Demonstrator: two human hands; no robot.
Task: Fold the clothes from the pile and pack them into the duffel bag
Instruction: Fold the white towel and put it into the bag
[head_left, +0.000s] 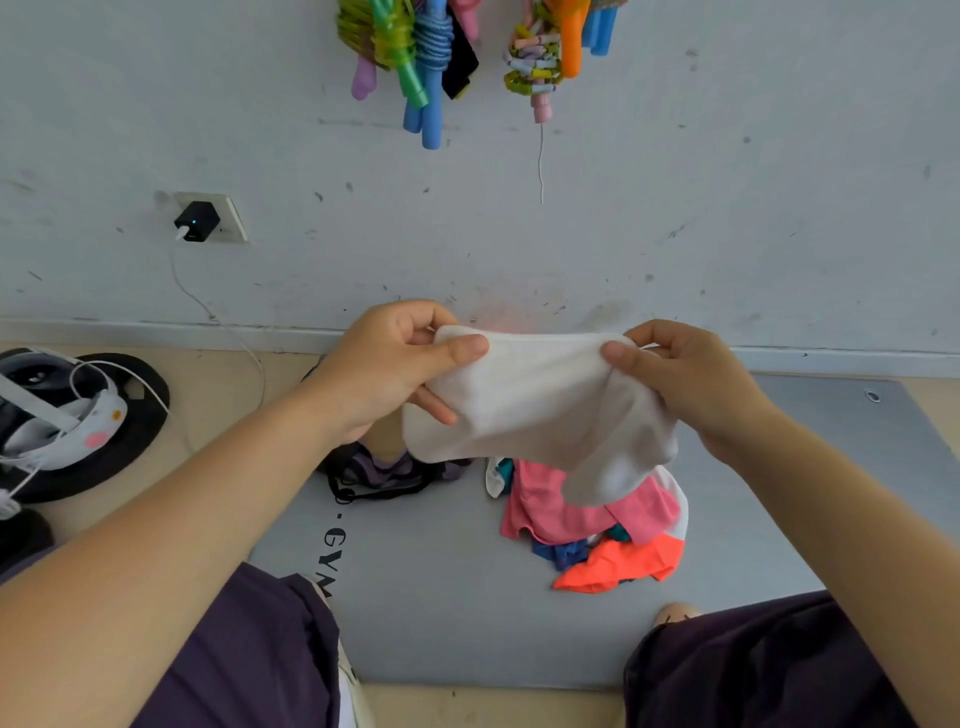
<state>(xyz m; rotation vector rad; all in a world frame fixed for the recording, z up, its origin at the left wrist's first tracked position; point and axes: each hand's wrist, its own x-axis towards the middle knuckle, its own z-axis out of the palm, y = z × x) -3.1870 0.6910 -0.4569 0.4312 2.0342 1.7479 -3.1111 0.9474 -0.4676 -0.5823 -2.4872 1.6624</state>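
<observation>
White socks (540, 410) hang stretched between left hand (384, 374) and right hand (696, 379), each grip pinching the top edge, above the clothes pile (597, 525) on a grey mat (441, 597) by the wall (727, 208)

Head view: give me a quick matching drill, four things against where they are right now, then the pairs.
1. white sock
2. orange garment
3. black charger
4. jump ropes

a. plugged into the wall socket
b. hanging on the wall
c. held between both hands
d. near edge of the pile on the grey mat

Pairs: 1-c, 2-d, 3-a, 4-b
</observation>
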